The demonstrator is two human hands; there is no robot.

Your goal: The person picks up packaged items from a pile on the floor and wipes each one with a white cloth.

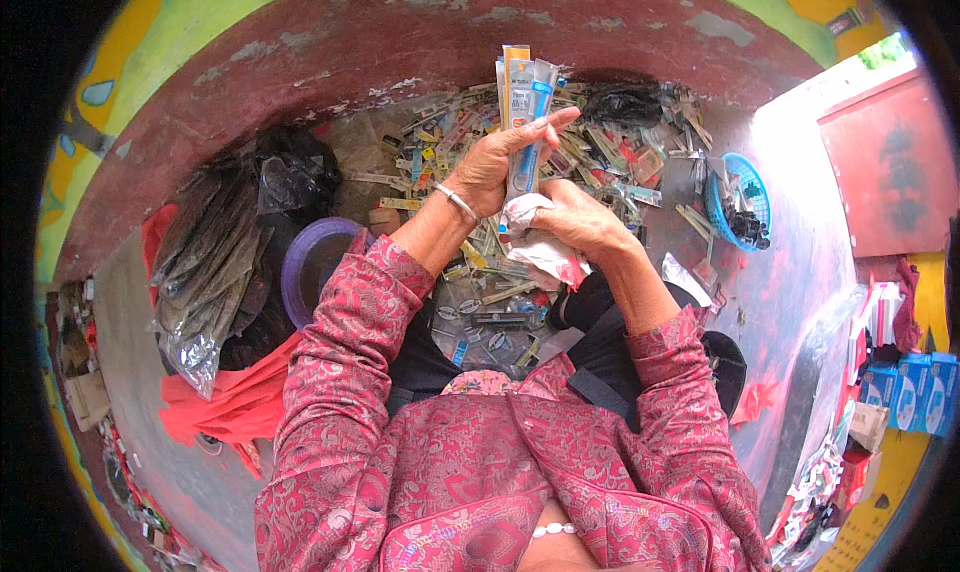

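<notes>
My left hand (487, 169) is closed around a small bundle of long, narrow packets (528, 94). They stand roughly upright in the grip, with clear, blue and orange parts showing at the top. Just below and to the right, my right hand (588, 220) pinches a crumpled white cloth (550, 256) with reddish marks. The cloth touches the lower end of the packets and hides part of it. Beneath both hands spreads a heap of similar narrow packets and loose pieces (440, 137) on the floor.
A blue plastic basket (764, 194) holding dark pieces stands to the right. On the left are a purple-rimmed basin (293, 282), dark and clear plastic bags (215, 232) and red cloth (225, 402). Blue boxes (910, 392) sit far right. A maroon-painted wall (400, 32) rises beyond the heap.
</notes>
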